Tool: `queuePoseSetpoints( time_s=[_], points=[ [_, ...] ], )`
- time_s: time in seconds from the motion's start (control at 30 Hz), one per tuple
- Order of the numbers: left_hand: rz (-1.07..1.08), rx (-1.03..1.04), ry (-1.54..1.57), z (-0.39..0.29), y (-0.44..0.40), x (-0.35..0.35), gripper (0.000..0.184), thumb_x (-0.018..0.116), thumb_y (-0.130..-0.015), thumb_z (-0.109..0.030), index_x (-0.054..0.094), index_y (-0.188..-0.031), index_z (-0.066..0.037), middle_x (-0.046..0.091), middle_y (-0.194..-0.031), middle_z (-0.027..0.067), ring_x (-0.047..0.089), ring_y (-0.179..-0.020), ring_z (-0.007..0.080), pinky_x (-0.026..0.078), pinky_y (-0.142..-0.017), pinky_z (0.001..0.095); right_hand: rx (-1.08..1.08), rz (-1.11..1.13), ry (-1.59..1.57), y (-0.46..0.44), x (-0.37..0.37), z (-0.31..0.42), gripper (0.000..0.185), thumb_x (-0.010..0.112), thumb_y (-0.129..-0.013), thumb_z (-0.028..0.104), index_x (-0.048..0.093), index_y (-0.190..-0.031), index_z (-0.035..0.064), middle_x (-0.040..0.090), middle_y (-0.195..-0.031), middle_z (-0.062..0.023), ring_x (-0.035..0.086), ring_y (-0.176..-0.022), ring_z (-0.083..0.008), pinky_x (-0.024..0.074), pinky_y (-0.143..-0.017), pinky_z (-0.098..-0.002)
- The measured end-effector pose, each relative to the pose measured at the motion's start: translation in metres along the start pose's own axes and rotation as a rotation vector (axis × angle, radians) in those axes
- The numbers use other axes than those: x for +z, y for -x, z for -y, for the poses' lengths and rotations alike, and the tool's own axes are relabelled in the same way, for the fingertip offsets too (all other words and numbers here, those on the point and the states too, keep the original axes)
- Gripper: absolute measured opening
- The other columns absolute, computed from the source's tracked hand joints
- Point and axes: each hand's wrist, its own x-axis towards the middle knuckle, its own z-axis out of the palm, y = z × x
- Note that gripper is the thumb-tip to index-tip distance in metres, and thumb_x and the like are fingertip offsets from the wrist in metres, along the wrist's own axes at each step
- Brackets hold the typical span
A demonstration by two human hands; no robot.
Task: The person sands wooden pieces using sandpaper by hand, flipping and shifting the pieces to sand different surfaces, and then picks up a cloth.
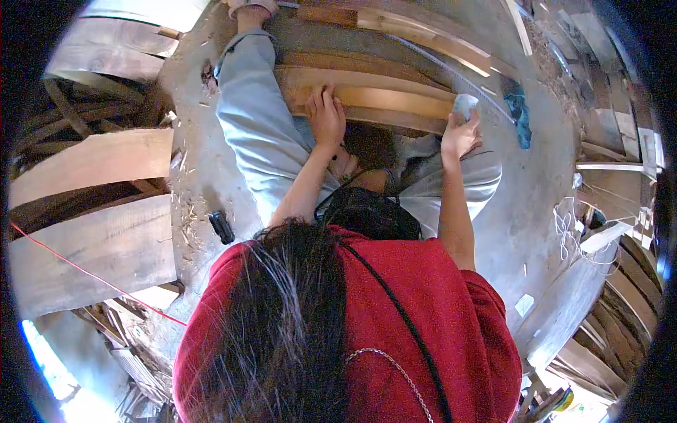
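Note:
A long, slightly curved wooden board [395,99] lies crosswise in front of my legs. My left hand [326,118] is closed over its near edge, left of the middle, with the fingers bent onto the upper face. At the board's right end, my right hand [461,135] grips a small pale blue-white piece [465,106] between thumb and fingers. That piece touches or nearly touches the wood; its exact kind is too blurred to make out. Further boards [352,67] lie just beyond the held one.
A teal cloth or wrapper [518,118] and a long thin strip [451,70] lie on the floor to the right. A black object [221,227] sits left of me. Large planks [92,240] are stacked at left, more timber [599,324] at right, near a white cord [566,225].

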Motion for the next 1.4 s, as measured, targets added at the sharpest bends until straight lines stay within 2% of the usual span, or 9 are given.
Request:
queuePoseSetpoints(
  time_s=[0.2, 0.23, 0.47, 0.6, 0.67, 0.73, 0.9, 1.27, 1.4],
  points=[
    [0.009, -0.002, -0.026, 0.014, 0.002, 0.014, 0.033, 0.047, -0.092, -0.017, 0.048, -0.122, -0.005, 0.044, -0.127, 0.0193, 0.040, -0.120, 0.0384, 0.030, -0.100, 0.0489, -0.169, -0.098, -0.130, 0.000, -0.008, 0.015, 0.046, 0.070, -0.074, 0.012, 0.055, -0.117, 0.0054, 0.063, -0.091, -0.0094, 0.055, -0.097, -0.0332, 0.0378, -0.091, -0.0471],
    [0.009, 0.022, -0.072, 0.010, 0.001, 0.011, 0.033, 0.047, -0.092, -0.017, 0.048, -0.122, -0.005, 0.044, -0.128, 0.0193, 0.039, -0.120, 0.0386, 0.030, -0.100, 0.0491, -0.200, 0.000, -0.104, -0.003, -0.007, 0.011, 0.048, 0.065, -0.077, 0.017, 0.056, -0.124, 0.0150, 0.056, -0.124, -0.0138, 0.048, -0.115, -0.0341, 0.0335, -0.097, -0.0505],
    [0.058, 0.002, -0.014, 0.008, 0.002, 0.004, 0.035, 0.048, -0.091, -0.017, 0.048, -0.124, -0.004, 0.044, -0.129, 0.0184, 0.039, -0.121, 0.0375, 0.029, -0.101, 0.0494, -0.267, -0.217, -0.284, -0.024, -0.029, 0.028, 0.051, 0.056, -0.073, 0.002, 0.060, -0.121, 0.0190, 0.056, -0.127, -0.0144, 0.047, -0.120, -0.0373, 0.0341, -0.100, -0.0489],
    [0.058, 0.002, -0.086, 0.007, 0.000, 0.008, 0.035, 0.048, -0.092, -0.017, 0.048, -0.124, -0.003, 0.044, -0.128, 0.0181, 0.038, -0.121, 0.0374, 0.029, -0.102, 0.0494, -0.341, 0.163, 0.181, 0.017, 0.020, 0.025, 0.051, 0.053, -0.086, 0.022, 0.044, -0.136, 0.0214, 0.037, -0.143, -0.0163, 0.028, -0.134, -0.0385, 0.0244, -0.105, -0.0589],
    [0.064, 0.009, -0.099, 0.003, 0.001, 0.005, 0.035, 0.047, -0.092, -0.017, 0.048, -0.124, -0.002, 0.044, -0.128, 0.0187, 0.038, -0.121, 0.0375, 0.028, -0.102, 0.0494, -0.228, 0.215, -0.087, 0.054, 0.030, 0.050, 0.053, 0.046, -0.091, 0.035, 0.035, -0.141, 0.0226, 0.028, -0.147, -0.0148, 0.019, -0.138, -0.0364, 0.0134, -0.109, -0.0603],
    [0.072, 0.016, -0.060, 0.009, 0.001, 0.009, 0.035, 0.047, -0.093, -0.018, 0.048, -0.124, -0.001, 0.044, -0.128, 0.0198, 0.038, -0.121, 0.0377, 0.028, -0.102, 0.0492, -0.343, 0.290, 0.328, 0.072, 0.027, 0.074, 0.060, 0.045, -0.090, 0.045, 0.030, -0.144, 0.0222, 0.026, -0.148, -0.0140, 0.020, -0.137, -0.0364, 0.0068, -0.111, -0.0581],
    [0.113, -0.006, -0.029, 0.029, 0.011, 0.020, 0.034, 0.045, -0.094, -0.018, 0.047, -0.123, 0.001, 0.044, -0.128, 0.0227, 0.037, -0.123, 0.0384, 0.028, -0.103, 0.0485, -0.510, 0.385, -0.059, 0.099, 0.019, 0.117, 0.062, 0.047, -0.086, 0.056, 0.042, -0.137, 0.0212, 0.038, -0.144, -0.0114, 0.031, -0.135, -0.0307, 0.0126, -0.110, -0.0573],
    [0.163, 0.136, -0.204, 0.007, 0.001, 0.003, 0.037, 0.038, -0.097, -0.021, 0.045, -0.125, 0.002, 0.042, -0.131, 0.0221, 0.036, -0.123, 0.0367, 0.025, -0.102, 0.0491, -0.147, 0.442, 0.197, 0.049, 0.003, 0.081, 0.055, 0.036, -0.094, 0.050, 0.034, -0.142, 0.0235, 0.029, -0.150, -0.0055, 0.022, -0.140, -0.0253, 0.0053, -0.110, -0.0582],
    [0.140, 0.196, -0.294, 0.015, 0.000, 0.004, 0.038, 0.037, -0.097, -0.023, 0.045, -0.125, 0.002, 0.042, -0.131, 0.0226, 0.035, -0.124, 0.0360, 0.026, -0.102, 0.0483, -0.419, 0.624, 0.111, 0.085, 0.016, 0.123, 0.055, 0.035, -0.093, 0.051, 0.035, -0.142, 0.0259, 0.029, -0.150, 0.0003, 0.018, -0.141, -0.0244, -0.0025, -0.111, -0.0581]
  ],
)
